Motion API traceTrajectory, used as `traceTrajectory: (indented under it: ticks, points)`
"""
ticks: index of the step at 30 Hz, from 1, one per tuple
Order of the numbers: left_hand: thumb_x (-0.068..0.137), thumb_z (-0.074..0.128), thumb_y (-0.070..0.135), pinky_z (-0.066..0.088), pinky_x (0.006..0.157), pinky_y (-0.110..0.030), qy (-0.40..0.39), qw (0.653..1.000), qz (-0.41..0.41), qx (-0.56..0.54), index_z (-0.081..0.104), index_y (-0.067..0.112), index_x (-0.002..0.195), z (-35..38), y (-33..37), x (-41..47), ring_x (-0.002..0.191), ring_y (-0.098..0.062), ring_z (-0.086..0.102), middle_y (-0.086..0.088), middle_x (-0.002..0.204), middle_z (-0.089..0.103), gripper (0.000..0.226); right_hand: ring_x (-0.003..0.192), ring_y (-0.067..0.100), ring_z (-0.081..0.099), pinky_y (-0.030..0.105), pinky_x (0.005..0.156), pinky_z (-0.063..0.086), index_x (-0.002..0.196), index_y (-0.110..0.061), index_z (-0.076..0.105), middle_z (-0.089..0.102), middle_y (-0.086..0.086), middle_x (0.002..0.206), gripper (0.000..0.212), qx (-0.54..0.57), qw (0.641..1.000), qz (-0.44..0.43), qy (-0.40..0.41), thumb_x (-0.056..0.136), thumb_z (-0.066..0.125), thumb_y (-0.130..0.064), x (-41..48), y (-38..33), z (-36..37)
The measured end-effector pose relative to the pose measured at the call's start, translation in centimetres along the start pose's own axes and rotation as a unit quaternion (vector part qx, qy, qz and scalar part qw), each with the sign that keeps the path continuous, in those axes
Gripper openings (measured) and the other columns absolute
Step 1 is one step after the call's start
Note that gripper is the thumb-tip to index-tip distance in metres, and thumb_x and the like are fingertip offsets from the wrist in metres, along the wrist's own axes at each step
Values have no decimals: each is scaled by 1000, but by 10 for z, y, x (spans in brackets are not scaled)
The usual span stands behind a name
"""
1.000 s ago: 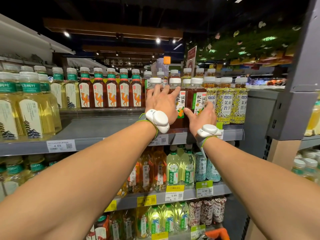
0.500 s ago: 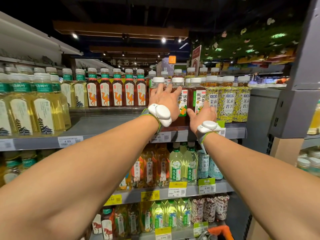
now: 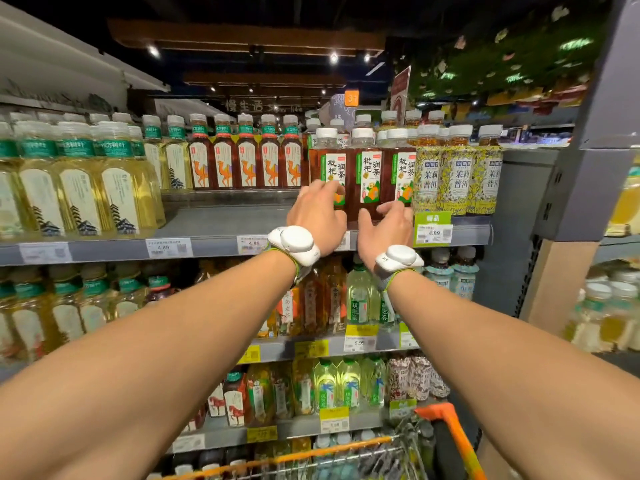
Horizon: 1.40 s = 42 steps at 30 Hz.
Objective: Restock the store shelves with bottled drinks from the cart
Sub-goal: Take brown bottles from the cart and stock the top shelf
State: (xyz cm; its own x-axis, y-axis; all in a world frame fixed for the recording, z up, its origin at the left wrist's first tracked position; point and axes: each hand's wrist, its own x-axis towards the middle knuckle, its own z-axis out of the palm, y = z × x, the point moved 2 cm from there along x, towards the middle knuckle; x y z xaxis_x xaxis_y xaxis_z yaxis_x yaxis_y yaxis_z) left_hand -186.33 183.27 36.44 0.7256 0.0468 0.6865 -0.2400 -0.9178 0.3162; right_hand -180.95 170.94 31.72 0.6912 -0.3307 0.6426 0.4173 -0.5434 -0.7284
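Observation:
Three brown tea bottles with white caps and green-and-white labels (image 3: 367, 174) stand side by side at the front of the top shelf (image 3: 214, 249). My left hand (image 3: 317, 211) hovers in front of the base of the leftmost one, its fingers loosely bent and holding nothing. In front of the rightmost bottle's base is my right hand (image 3: 389, 221), fingers relaxed and empty too. Both wrists wear white bands. The cart (image 3: 349, 457), a wire basket with an orange handle, shows at the bottom edge; what it holds is blurred.
Pale yellow tea bottles (image 3: 79, 188) and red-brown bottles with orange labels (image 3: 247, 161) fill the shelf to the left, with a bare gap behind the shelf front between them and my hands. Yellow-patterned bottles (image 3: 460, 174) stand to the right. Lower shelves are stocked. A grey upright (image 3: 588, 188) stands at right.
Both hands have let go of the brown bottles and drawn back and down to the shelf's front edge. The three bottles now stand uncovered.

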Motion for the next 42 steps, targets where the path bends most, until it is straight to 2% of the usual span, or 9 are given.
traceTrajectory:
  ticks: [10,14,20,24,29,33,38,40,42]
  points:
    - [87,54,7,44,82,-33,-14,978,-152,-141,68,10,105,-14,-106,-140,96,-32,65,-11,99,73,24,99,32,58,28,75,30,98,-8,61,64,13,106,24,41,993,89,-66,91,68,-30,-159,-14,38]
    - [90,51,7,50,88,-42,-51,962,-206,-171,67,7,109,-12,-153,-197,95,-38,64,-12,91,68,25,99,33,59,37,81,39,98,-10,57,65,12,102,24,27,982,119,-141,92,68,-31,-235,-6,61]
    - [86,50,24,41,62,-28,-98,935,-300,-164,63,26,96,23,-207,-303,74,-22,64,9,72,63,16,93,29,60,31,72,36,102,-11,58,64,12,105,29,-6,958,186,-218,93,67,-37,-346,45,75]
    - [76,39,32,32,49,-20,-94,924,-341,-145,64,23,92,52,-232,-363,55,-5,46,11,64,53,31,87,31,57,37,73,42,102,-8,59,63,15,101,28,-7,936,211,-282,96,65,-35,-398,90,83]
    - [89,54,35,33,53,-22,-189,895,-395,-86,57,38,96,82,-251,-414,62,-3,54,14,70,59,9,85,28,56,34,73,41,102,-21,55,61,7,104,29,-49,891,264,-365,94,63,-48,-433,133,94]
    - [93,62,25,39,66,-24,-194,881,-427,-65,68,24,104,101,-252,-445,73,-14,60,10,77,63,13,81,20,53,28,69,37,100,-23,52,61,5,102,26,-60,870,267,-409,94,64,-45,-470,157,98]
    - [99,56,24,45,59,-27,-296,845,-442,-63,61,19,112,110,-266,-490,68,-20,58,6,76,58,15,81,22,56,31,65,42,106,-19,54,61,5,103,29,-85,827,314,-458,95,63,-44,-522,176,100]
    - [98,56,13,37,52,-14,-300,841,-446,-63,62,9,112,113,-280,-510,61,-19,51,7,70,53,15,84,25,57,32,66,40,110,-16,55,62,6,105,32,-89,808,332,-479,96,62,-44,-547,183,105]
    - [98,56,11,43,62,-19,-329,822,-462,-60,63,6,115,121,-298,-531,70,-26,57,-1,82,64,19,85,25,54,32,68,37,113,-12,56,63,7,105,36,-88,793,332,-504,95,63,-43,-574,190,111]
